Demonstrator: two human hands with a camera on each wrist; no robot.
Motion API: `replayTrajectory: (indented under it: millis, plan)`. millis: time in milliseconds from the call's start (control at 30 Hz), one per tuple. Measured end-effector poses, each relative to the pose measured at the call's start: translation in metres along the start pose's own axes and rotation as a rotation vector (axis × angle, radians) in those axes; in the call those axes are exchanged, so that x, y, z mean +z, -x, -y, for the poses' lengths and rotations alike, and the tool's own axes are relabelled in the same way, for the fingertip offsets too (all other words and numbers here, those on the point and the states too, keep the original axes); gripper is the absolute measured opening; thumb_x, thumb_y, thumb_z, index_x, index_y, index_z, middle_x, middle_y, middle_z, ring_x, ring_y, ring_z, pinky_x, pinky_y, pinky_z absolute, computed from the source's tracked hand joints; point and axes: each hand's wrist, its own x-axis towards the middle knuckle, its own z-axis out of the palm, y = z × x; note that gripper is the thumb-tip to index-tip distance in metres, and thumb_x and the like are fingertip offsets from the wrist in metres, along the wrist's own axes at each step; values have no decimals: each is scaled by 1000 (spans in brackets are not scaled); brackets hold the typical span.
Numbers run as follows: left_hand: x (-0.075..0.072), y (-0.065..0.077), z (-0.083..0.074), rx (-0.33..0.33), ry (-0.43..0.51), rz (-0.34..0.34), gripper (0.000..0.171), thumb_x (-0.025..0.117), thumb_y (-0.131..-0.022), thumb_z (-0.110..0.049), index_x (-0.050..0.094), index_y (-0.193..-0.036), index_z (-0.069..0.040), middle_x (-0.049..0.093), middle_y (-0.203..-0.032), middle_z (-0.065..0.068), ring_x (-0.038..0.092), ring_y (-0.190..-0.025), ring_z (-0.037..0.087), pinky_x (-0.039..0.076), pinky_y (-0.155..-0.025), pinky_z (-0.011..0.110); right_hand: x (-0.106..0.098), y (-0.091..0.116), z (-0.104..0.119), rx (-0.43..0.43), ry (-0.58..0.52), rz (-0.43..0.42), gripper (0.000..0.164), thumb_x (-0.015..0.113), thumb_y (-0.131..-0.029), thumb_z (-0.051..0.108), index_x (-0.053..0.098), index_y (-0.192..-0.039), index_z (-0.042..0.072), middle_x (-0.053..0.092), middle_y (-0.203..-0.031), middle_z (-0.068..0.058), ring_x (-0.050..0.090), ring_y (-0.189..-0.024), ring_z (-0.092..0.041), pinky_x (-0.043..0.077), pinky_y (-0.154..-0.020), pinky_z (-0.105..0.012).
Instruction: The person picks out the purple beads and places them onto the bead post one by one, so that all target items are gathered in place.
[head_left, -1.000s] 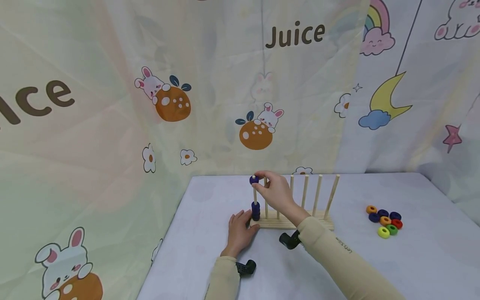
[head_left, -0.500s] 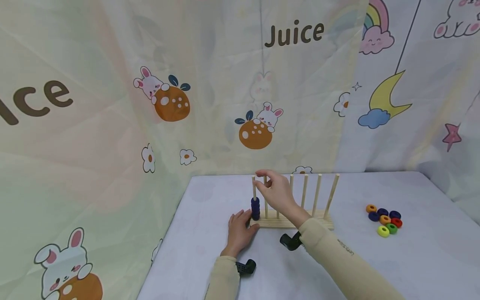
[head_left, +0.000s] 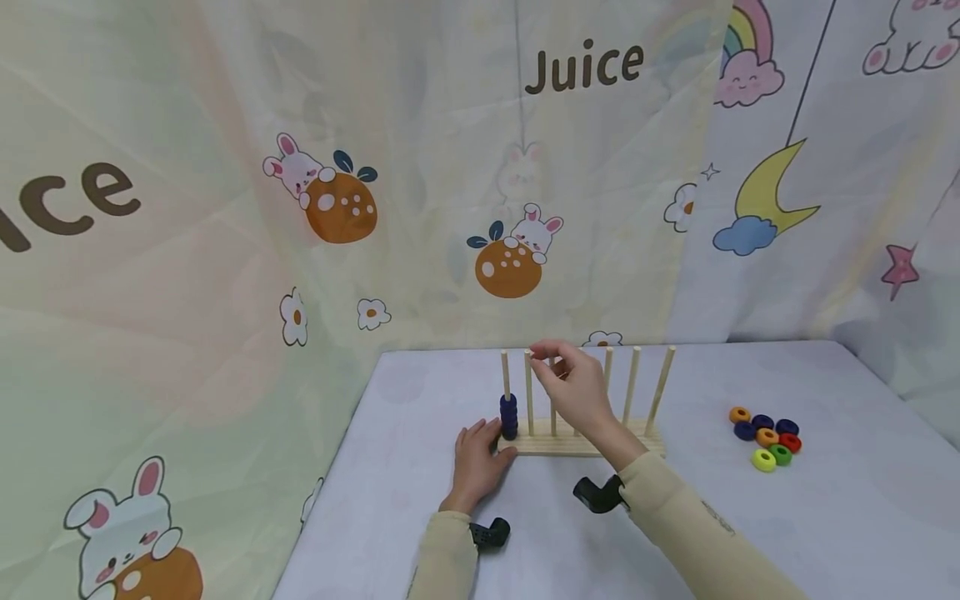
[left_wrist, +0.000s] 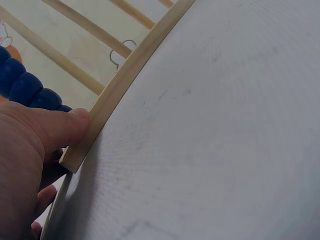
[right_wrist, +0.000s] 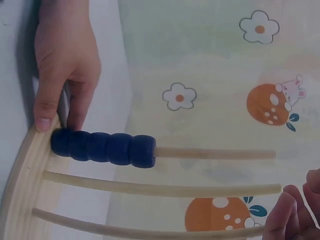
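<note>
A wooden peg rack [head_left: 577,447] stands on the table with a row of upright pegs. Dark blue rings [head_left: 508,417] are stacked on its leftmost peg, clearly seen in the right wrist view as a blue stack [right_wrist: 105,147]. My left hand [head_left: 477,467] grips the left end of the rack's base; in the left wrist view the thumb [left_wrist: 65,125] lies on the front of the base with fingers behind it. My right hand [head_left: 579,390] is raised by the tops of the pegs, its fingers loosely bent with nothing seen between them.
Loose rings in orange, blue, red, green and yellow [head_left: 764,460] lie in a cluster on the table [head_left: 840,517], right of the rack. A printed cloth [head_left: 420,183] hangs behind the table. Black camera mounts [head_left: 600,495] sit on both wrists.
My right hand let go of a blue ring, which dropped down the leftmost peg onto the stack. The hand then moved right, away from that peg. The left hand stayed on the base.
</note>
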Motion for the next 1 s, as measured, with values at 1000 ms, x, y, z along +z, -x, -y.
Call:
replayTrajectory:
  millis: [1000]
  plan:
    - [1, 1, 1, 16, 0, -19, 55, 73, -84, -27, 61, -129, 0, 62, -132, 11, 48, -130, 34, 22, -113, 58, -24, 47, -49, 172, 82, 6, 12, 70, -89, 11, 72, -101, 10, 70, -95, -4, 56, -60, -11, 44, -45, -23]
